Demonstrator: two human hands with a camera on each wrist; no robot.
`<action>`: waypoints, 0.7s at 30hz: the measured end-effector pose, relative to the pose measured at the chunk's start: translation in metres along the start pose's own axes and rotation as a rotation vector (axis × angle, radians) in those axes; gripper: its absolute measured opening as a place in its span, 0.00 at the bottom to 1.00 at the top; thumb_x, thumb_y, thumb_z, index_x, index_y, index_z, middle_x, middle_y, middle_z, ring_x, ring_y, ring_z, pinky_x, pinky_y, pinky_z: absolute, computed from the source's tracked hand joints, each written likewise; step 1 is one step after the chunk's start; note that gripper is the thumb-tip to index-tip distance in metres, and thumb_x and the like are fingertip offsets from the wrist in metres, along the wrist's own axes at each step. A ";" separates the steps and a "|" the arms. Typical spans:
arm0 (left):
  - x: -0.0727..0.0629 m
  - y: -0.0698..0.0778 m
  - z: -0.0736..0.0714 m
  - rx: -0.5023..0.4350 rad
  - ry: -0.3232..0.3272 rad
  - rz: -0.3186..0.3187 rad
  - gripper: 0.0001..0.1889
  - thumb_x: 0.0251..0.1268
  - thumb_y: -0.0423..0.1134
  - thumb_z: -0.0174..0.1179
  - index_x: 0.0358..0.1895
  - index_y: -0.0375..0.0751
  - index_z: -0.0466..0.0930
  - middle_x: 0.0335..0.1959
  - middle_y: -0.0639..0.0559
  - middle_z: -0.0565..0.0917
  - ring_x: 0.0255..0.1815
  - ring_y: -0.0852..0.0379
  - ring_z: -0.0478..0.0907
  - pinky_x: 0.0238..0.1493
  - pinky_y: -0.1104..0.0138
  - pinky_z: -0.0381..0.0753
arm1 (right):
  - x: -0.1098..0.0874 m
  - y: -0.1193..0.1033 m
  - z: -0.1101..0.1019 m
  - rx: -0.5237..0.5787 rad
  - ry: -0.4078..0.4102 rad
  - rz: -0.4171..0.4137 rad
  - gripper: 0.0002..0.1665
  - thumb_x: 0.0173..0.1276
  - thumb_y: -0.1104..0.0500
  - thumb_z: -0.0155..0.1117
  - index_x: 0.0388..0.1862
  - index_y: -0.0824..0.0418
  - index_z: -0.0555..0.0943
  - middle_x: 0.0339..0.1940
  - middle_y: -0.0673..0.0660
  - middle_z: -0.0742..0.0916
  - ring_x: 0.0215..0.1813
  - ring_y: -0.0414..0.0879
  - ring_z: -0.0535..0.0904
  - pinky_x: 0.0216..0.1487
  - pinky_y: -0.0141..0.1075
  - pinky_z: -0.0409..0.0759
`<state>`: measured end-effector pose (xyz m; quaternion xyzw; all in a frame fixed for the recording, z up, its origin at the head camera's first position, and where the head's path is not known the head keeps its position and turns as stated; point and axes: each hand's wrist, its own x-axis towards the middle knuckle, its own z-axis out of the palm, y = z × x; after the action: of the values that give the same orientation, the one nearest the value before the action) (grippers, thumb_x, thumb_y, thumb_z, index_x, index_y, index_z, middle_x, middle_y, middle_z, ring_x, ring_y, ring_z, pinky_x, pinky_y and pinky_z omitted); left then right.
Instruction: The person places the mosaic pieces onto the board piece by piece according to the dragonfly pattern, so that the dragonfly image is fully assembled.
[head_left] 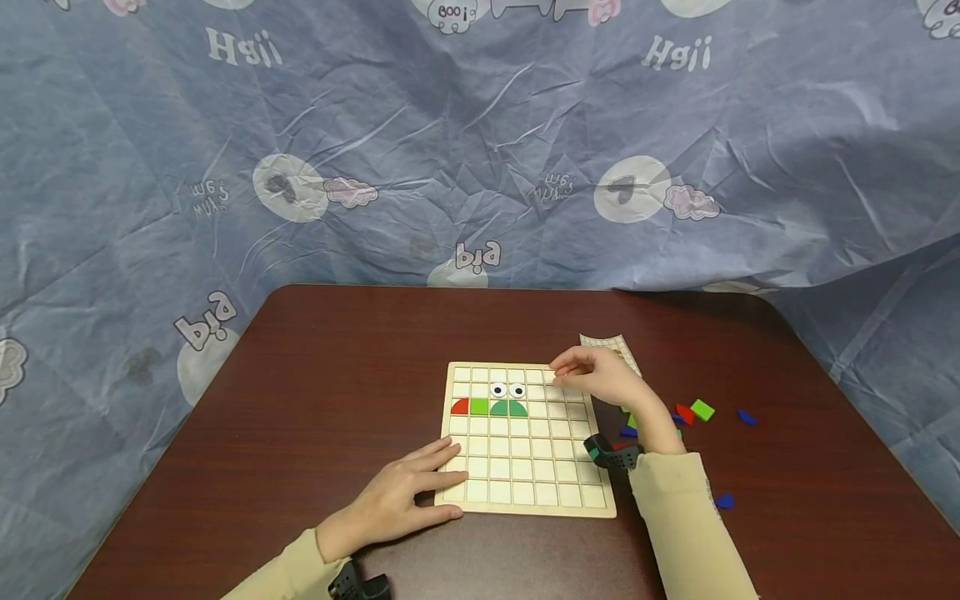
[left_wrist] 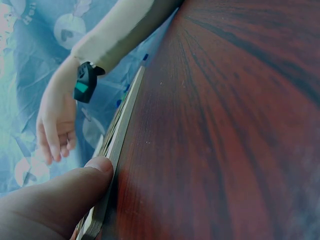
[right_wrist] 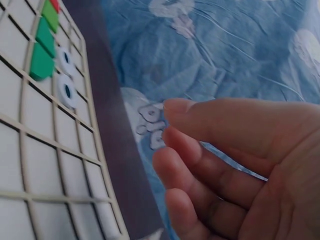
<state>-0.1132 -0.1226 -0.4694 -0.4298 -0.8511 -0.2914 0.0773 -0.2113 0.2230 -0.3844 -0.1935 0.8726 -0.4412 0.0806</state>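
Observation:
A pale wooden grid board lies flat on the table. In its upper left cells sit a red quarter-round piece, a light green square and two dark green quarter-round pieces. Two googly-eye pieces lie above the dark green ones. My left hand rests at the board's left edge, fingers spread over it; its thumb touches the board's near side. Over the upper right corner hovers my right hand, fingers loosely bent, and the right wrist view shows nothing between them.
A small printed grid card lies behind the right hand. Right of the board are scattered loose pieces, among them a green square, a red one and blue ones. A patterned cloth hangs behind the table.

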 end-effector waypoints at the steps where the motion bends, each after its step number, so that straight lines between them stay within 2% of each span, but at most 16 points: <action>1: 0.000 0.000 0.000 0.000 0.000 0.000 0.23 0.60 0.56 0.60 0.55 0.50 0.81 0.64 0.45 0.71 0.68 0.50 0.63 0.59 0.55 0.70 | -0.002 0.001 -0.004 -0.003 0.011 0.009 0.17 0.64 0.60 0.65 0.48 0.69 0.80 0.38 0.57 0.85 0.40 0.49 0.81 0.42 0.40 0.78; 7: 0.000 0.000 0.000 -0.001 0.003 0.001 0.23 0.60 0.56 0.60 0.55 0.50 0.81 0.64 0.44 0.71 0.68 0.49 0.63 0.59 0.55 0.70 | -0.019 0.010 -0.031 0.000 0.094 0.084 0.21 0.63 0.54 0.67 0.51 0.65 0.80 0.44 0.58 0.84 0.44 0.48 0.80 0.45 0.39 0.79; 11: -0.001 0.000 0.001 -0.005 0.000 -0.004 0.23 0.61 0.56 0.60 0.56 0.50 0.81 0.64 0.45 0.71 0.68 0.50 0.62 0.60 0.54 0.70 | -0.029 0.018 -0.044 0.026 0.126 0.122 0.24 0.63 0.53 0.67 0.54 0.66 0.79 0.48 0.62 0.83 0.47 0.49 0.80 0.47 0.40 0.79; 16: -0.001 -0.001 0.001 -0.008 0.000 -0.006 0.23 0.61 0.57 0.60 0.56 0.51 0.80 0.64 0.45 0.71 0.68 0.50 0.62 0.60 0.54 0.70 | -0.039 0.025 -0.053 0.040 0.139 0.176 0.26 0.64 0.54 0.66 0.56 0.68 0.76 0.52 0.66 0.81 0.48 0.47 0.79 0.48 0.39 0.78; 21: -0.001 -0.001 0.001 -0.002 0.002 0.000 0.23 0.61 0.57 0.60 0.55 0.50 0.81 0.64 0.45 0.71 0.68 0.50 0.62 0.60 0.55 0.70 | -0.046 0.038 -0.058 0.053 0.115 0.191 0.29 0.63 0.54 0.67 0.58 0.69 0.75 0.53 0.67 0.81 0.48 0.45 0.79 0.46 0.34 0.78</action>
<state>-0.1133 -0.1230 -0.4709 -0.4294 -0.8507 -0.2929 0.0777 -0.1976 0.3053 -0.3815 -0.0817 0.8782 -0.4649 0.0769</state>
